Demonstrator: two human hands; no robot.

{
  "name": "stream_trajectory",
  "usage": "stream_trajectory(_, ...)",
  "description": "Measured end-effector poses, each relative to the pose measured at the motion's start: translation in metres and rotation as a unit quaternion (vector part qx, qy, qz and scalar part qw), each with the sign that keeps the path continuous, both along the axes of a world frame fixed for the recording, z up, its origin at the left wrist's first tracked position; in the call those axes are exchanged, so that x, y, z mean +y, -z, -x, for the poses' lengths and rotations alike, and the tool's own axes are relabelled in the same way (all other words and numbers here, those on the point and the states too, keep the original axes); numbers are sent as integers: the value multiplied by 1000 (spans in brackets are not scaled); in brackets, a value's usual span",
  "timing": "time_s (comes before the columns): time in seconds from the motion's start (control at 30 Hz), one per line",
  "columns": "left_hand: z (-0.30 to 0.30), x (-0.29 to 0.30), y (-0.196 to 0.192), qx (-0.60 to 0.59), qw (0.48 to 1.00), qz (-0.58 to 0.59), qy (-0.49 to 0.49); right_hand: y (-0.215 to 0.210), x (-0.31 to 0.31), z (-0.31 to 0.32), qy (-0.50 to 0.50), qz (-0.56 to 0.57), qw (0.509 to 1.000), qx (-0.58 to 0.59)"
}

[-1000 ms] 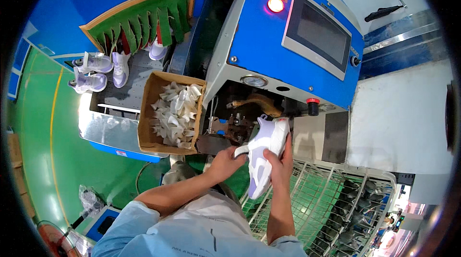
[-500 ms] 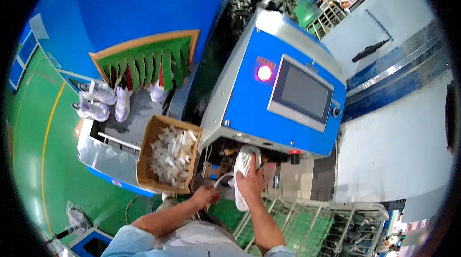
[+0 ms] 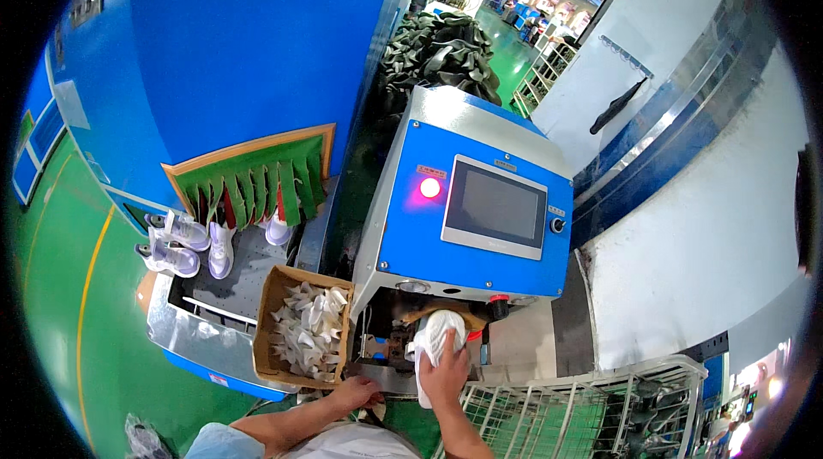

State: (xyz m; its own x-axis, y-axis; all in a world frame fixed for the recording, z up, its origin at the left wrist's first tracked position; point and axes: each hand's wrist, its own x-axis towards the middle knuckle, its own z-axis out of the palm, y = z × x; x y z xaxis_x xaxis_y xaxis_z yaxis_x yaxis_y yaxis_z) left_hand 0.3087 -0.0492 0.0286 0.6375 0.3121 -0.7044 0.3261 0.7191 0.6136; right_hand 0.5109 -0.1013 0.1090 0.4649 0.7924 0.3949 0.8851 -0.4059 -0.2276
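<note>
My right hand [image 3: 445, 375] is wrapped over a white shoe upper [image 3: 443, 325], fingers stretched along its ribbed surface. One end of the shoe upper is at the opening below a blue machine [image 3: 399, 240], beside a brown pad [image 3: 473, 320]. Low down near the corner of a cardboard box, my left hand [image 3: 357, 393] has its fingers curled together; whatever is in them is hidden. Many pale, thin curved pieces [image 3: 307, 330] fill the cardboard box [image 3: 265, 332].
White-and-lilac shoes [image 3: 220, 251] stand on a conveyor before a green strip curtain [image 3: 249, 189]. A white wire rack [image 3: 557, 399] holding dark pieces is at lower right. Behind the machine lies a heap of dark pieces [image 3: 441, 56]. A red knob [image 3: 498, 300] projects beneath the panel.
The view has tilted upward. The shoe upper is now further into the machine opening, beside the brown pad. My left hand has moved toward the box; the pale strip near it no longer shows.
</note>
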Motion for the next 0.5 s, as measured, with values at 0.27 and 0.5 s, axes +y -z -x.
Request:
stream_trajectory(0.27,-18,-21,-35,-180,893,392,130,-33,-150,67,-73,124,989,40)
stream_trajectory(0.5,28,-38,-48,-20,967,162,196,-8,-119,27,113,-99,607,781)
